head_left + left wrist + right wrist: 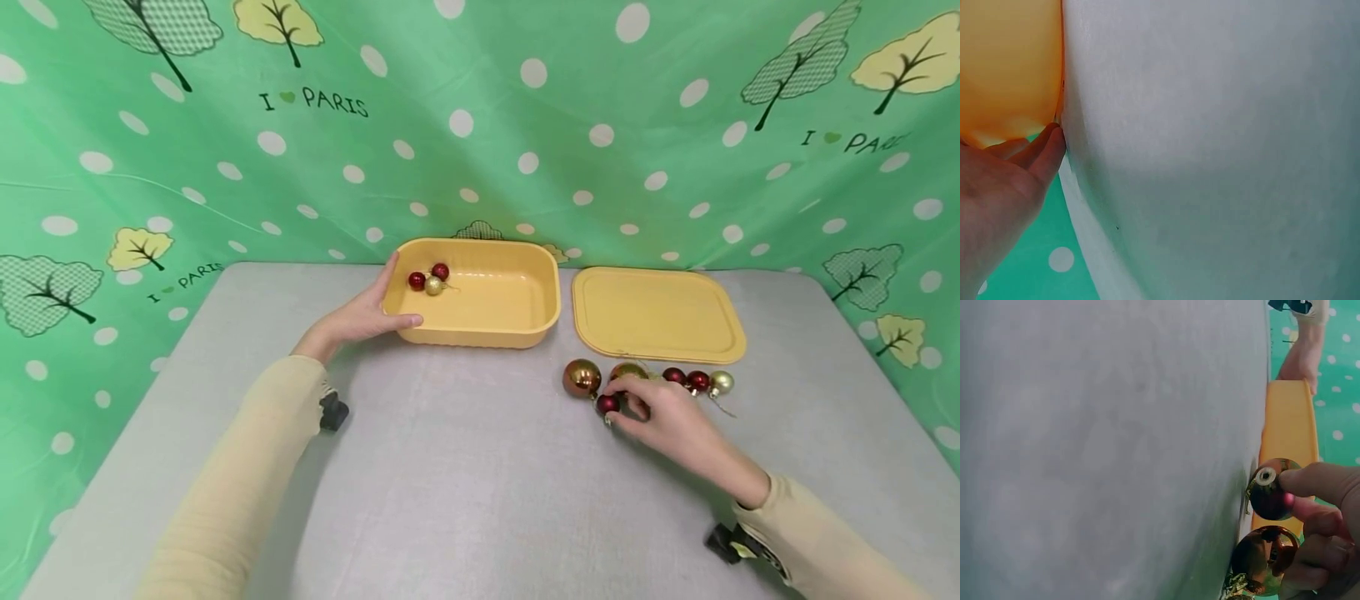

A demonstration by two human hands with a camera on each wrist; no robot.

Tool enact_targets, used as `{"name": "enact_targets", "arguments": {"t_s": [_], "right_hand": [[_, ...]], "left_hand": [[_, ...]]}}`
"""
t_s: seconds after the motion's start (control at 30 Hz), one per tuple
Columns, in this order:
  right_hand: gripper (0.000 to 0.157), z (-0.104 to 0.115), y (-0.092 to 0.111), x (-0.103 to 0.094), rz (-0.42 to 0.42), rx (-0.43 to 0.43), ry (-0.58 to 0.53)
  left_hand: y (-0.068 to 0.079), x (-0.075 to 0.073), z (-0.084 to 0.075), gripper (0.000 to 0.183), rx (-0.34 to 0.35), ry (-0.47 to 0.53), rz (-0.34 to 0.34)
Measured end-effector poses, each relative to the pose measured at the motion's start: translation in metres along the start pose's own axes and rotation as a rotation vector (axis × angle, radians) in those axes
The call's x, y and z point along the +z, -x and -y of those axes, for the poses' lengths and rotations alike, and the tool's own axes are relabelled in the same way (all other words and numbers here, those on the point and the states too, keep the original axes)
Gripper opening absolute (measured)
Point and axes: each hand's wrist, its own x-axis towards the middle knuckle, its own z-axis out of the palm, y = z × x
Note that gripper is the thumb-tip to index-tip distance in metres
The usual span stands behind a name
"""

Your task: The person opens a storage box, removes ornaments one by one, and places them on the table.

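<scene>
Behind right hand | large bauble part-hidden | left-wrist view: box cropped

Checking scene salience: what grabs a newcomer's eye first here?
Probably the green dotted backdrop behind the table. Then the yellow container at the far edge, held by the left hand, three baubles inside. In front of the yellow lid, the right hand pinches a dark red bauble.

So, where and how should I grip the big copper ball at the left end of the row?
Probably pinch the copper ball across its widest part, from opposite sides, since it is round and may roll. Come from above and the left: that side is open, while the right hand and the dark red ball it holds crowd its right.
</scene>
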Motion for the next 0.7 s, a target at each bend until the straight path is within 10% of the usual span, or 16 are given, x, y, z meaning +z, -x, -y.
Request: {"name": "enact_targets", "arguments": {"t_s": [0.27, 0.7], "right_hand": [[0.027, 0.0, -0.001, 0.001, 0.02, 0.052, 0.039], [0.017, 0.003, -0.008, -0.01, 0.007, 0.113, -0.193]], "left_hand": [[0.013, 0.0, -0.025, 0.111, -0.006, 0.033, 0.017], [0.019, 0.0, -0.033, 0.111, -0.017, 0.049, 0.022]]}}
